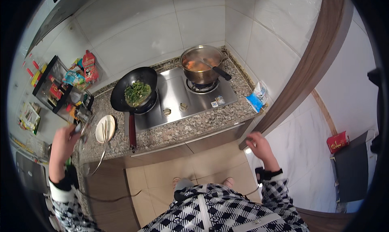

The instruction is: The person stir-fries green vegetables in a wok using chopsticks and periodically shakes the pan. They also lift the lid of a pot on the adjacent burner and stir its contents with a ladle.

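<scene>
My left hand (63, 145) is raised at the left end of the counter, gripping the knob of a clear glass lid (94, 141) that hangs tilted over the counter edge. Beside the lid lies a small white plate (110, 122) with chopsticks across it. A black wok (121, 86) of green vegetables sits on the left burner, its red handle (132, 131) pointing toward me. On the right burner stands a steel pot (201, 62) of orange-red soup with a black-handled ladle (221, 72) in it. My right hand (260, 147) hangs free near the counter's right end, fingers loosely bent, holding nothing.
The steel stove (190, 96) is set into a speckled granite counter (182, 128). A rack of packets and bottles (60, 90) stands at the left. A blue and white bag (257, 98) lies at the right end by a wooden door frame (300, 70). A red packet (337, 141) is far right.
</scene>
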### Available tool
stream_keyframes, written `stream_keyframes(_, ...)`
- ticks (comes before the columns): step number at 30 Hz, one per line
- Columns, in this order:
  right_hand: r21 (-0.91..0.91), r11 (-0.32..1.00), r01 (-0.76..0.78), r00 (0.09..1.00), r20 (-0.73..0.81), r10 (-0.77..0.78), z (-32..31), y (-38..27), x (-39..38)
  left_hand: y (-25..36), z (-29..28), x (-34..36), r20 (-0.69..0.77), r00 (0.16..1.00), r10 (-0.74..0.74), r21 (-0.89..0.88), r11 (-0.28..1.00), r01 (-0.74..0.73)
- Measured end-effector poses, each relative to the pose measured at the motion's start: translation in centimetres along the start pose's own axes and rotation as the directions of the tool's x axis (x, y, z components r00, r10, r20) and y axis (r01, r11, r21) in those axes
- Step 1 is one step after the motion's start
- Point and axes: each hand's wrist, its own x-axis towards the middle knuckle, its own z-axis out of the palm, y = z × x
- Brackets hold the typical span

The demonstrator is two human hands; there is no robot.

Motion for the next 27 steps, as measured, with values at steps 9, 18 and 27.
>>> stream_keyframes(9, -0.192, 0.909, 0.369, 0.864, -0.288, -0.412, -4.3, -11.0, 15.2, 21.1, 3.4, 12.2, -0.033, 0.951, 0.306, 0.076, 0.95, -0.303)
stream_keyframes(18, -0.413, 0.874, 0.256, 0.918, -0.179, -0.353, -0.6, -9.1, 23.3, 30.3, 11.4, 25.0, -0.088, 0.955, 0.282, 0.096, 0.957, -0.274)
stream_keyframes(27, -0.326, 0.876, 0.356, 0.886, -0.179, -0.427, -2.6, -7.4, 24.0, 35.5, 18.0, 36.5, 0.019, 0.954, 0.298, 0.076, 0.951, -0.299)
